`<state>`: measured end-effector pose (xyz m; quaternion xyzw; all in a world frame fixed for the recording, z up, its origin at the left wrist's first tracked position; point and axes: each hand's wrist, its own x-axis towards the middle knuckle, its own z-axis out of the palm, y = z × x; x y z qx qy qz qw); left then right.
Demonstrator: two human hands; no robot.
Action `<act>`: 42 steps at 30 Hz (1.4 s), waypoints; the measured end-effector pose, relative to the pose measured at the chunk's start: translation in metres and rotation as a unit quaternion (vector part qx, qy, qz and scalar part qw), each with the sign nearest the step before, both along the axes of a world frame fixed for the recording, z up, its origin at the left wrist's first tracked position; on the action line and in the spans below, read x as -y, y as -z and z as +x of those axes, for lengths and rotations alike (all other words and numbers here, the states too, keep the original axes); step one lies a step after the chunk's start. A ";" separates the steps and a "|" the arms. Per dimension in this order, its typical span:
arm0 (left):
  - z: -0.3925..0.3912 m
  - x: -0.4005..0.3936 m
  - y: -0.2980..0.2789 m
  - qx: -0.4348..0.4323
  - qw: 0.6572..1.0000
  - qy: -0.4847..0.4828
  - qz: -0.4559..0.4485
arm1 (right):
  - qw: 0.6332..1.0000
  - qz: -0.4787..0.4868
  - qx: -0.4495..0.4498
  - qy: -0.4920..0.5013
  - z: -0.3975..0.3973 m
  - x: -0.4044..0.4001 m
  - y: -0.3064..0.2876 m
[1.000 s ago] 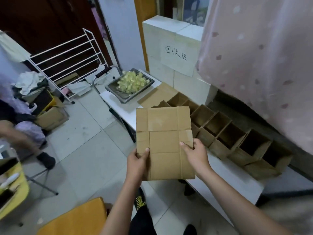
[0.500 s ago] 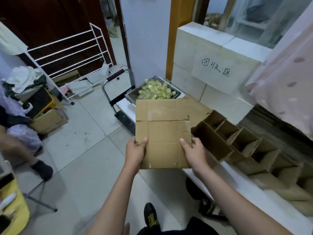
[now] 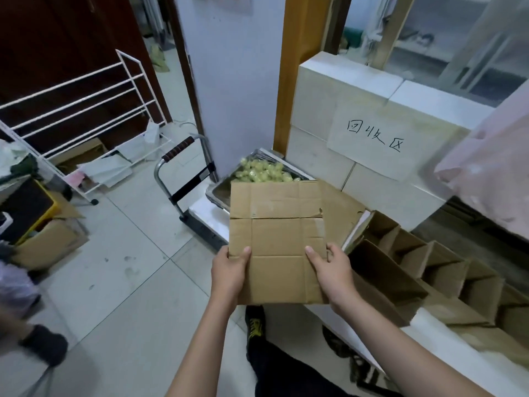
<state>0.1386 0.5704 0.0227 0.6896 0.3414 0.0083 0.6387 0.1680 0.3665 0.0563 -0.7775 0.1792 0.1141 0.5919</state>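
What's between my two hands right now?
In the head view, the flat cardboard sheet spans the gap; left hand and right hand each grip a side edge.

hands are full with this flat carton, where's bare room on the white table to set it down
Bare: the corner of the white table left of the metal tray, and a narrow front strip before the open boxes. Crowded: the tray, a flat cardboard sheet and the box row fill the rest. Both look small for the carton.

On my feed: left hand (image 3: 229, 272) and right hand (image 3: 333, 272) bare, forearms too. Below, black trousers (image 3: 286, 373) and a black shoe (image 3: 254, 322) with yellow markings.
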 end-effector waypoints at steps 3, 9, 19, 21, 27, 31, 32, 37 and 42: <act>0.039 -0.004 -0.002 0.005 1.000 0.026 0.005 | 0.999 -0.018 0.008 0.028 0.029 -0.004 0.006; 0.125 -0.004 0.000 0.003 0.992 0.110 0.061 | 0.993 -0.073 -0.003 0.095 0.096 -0.008 0.022; 0.248 0.034 0.029 -0.082 0.952 0.286 0.071 | 0.968 -0.077 -0.048 0.233 0.164 0.018 0.048; 0.262 0.051 0.037 -0.098 0.934 0.328 0.103 | 0.960 -0.089 -0.061 0.260 0.172 0.032 0.048; 0.281 0.101 0.066 -0.154 0.876 0.429 0.156 | 0.943 -0.160 -0.102 0.273 0.194 0.065 0.057; 0.286 0.123 0.084 -0.201 0.835 0.477 0.185 | 0.932 -0.197 -0.156 0.261 0.212 0.072 0.068; 0.287 0.126 0.087 -0.209 0.830 0.482 0.189 | 0.929 -0.201 -0.169 0.260 0.216 0.072 0.072; 0.299 0.130 0.105 -0.226 0.787 0.527 0.228 | 0.913 -0.205 -0.216 0.279 0.233 0.069 0.093; 0.306 0.134 0.121 -0.175 0.719 0.584 0.332 | 0.895 -0.182 -0.297 0.279 0.246 0.067 0.123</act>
